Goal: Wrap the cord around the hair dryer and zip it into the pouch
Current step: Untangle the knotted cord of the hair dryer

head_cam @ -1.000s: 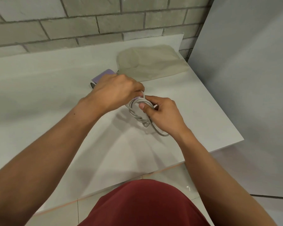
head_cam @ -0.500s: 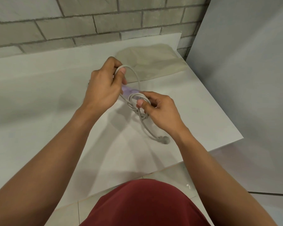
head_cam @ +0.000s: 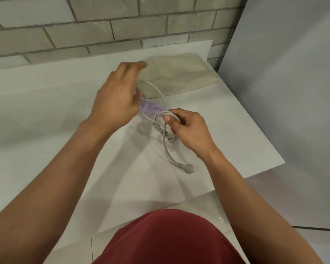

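Right hand pinches cord, left hand blurred, grip unclear; pouch lies flat

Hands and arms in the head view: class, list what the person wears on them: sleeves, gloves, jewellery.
Nothing shows: the left hand and right hand are gloveless, without visible ring or watch. Both forearms are bare, with no sleeve in view.
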Motion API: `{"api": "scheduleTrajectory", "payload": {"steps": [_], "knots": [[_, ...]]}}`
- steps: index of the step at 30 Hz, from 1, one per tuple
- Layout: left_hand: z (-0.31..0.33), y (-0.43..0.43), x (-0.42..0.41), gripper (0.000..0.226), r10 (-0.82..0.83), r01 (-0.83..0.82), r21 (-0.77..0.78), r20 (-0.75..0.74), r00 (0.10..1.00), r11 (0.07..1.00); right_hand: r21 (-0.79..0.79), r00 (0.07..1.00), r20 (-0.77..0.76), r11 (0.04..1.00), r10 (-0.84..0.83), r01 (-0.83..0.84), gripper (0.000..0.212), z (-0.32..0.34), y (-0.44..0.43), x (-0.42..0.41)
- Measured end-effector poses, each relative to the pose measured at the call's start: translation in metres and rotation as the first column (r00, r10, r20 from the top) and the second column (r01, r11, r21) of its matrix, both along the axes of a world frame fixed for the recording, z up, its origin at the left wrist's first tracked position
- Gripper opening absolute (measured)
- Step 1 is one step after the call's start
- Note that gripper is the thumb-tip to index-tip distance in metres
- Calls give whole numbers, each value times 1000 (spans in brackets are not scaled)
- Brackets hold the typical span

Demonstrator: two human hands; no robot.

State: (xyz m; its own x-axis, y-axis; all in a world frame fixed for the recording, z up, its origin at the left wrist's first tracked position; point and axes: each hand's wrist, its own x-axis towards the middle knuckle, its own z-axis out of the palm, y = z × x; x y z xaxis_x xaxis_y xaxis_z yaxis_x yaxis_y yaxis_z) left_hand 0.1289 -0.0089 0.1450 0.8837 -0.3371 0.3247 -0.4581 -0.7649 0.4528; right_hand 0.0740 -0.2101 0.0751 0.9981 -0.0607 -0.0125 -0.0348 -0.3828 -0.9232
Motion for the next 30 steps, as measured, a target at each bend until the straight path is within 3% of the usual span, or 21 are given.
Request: {"api": "scheduleTrajectory", "payload": {"steps": [1,3,5,6,9,12,14,18,20,22,25,27,30], "knots": [[6,-3,1,62,-118,107,207,41,992,973,-37,1000,4,999,9,-9,12,0,0,0],[13,-11,6,62,-355,262,556,64,933,789,-121,999,20,992,44,-41,12,2,-1,-1],[15,-16,11,46,-416,260,724,41,908,639,-166,997,32,984,70,-63,14,4,-1,-2],[16,-17,15,40,-401,242,750,33,916,616,-163,997,35,984,74,-67,14,6,-1,-3],[15,-19,22,40,-345,169,705,115,931,689,-93,997,51,995,51,-46,16,7,-2,-5],[6,-13,20,52,-197,65,422,278,940,904,-43,999,45,999,26,-24,22,12,-6,-4],[0,-10,12,48,-36,-17,216,238,971,976,-39,999,29,999,36,-34,24,12,-8,-3],[-9,-11,3,37,84,-84,-42,11,996,996,35,999,12,998,48,-48,16,13,-5,-3],[-13,-4,8,32,151,-153,37,49,987,988,47,999,8,998,40,-41,14,12,-3,-2],[-16,2,14,29,162,-205,258,178,970,944,11,999,8,999,38,-38,14,11,-2,-2],[-8,0,13,54,-162,38,473,224,961,880,-9,999,1,999,46,-46,14,11,0,-3],[-6,-5,12,45,-410,204,600,228,883,773,-20,998,3,998,63,-63,14,13,-1,-3],[-7,-6,17,29,-431,182,627,270,861,757,-36,996,25,995,90,-89,17,17,-1,-2]]}}
